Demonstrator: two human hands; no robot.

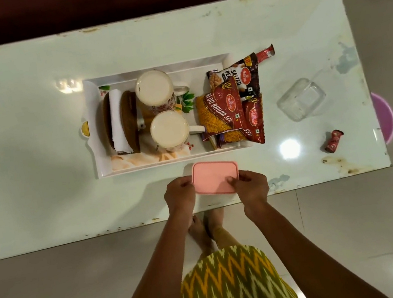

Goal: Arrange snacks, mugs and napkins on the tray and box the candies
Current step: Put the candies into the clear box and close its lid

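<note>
While both my forearms reach up from the bottom of the frame, bent slightly inward, they meet at a pink box [215,177] sitting on the near edge of the desk [38,175], just below the centre of the frame. My left hand [179,195] curls round the box's left side, its grip pinching the lid's left edge with thumb on top. My right hand [250,186] comes in from the lower right, its grip pinching the lid's lower right corner, thumb and fingertips lying over the pink top. The lid sits flat on the box; what is inside I cannot tell.

Just above the box, in the middle of the frame, lies the white tray [103,164]. In its left part a napkin [118,121] stands in a brown holder [131,120]. Beside that are two mugs, one mug [154,89] toward the top and the second mug [169,130] below it, handles pointing right. The snack packets [231,106] overlap in a heap at the tray's right end, partly hanging past its rim.

At centre right a clear container [301,98] rests on the desk, apart from the tray. A red candy [334,141] lies alone farther down at the right, near the desk's edge, and another red wrapper [265,52] pokes out above the packets.
</note>
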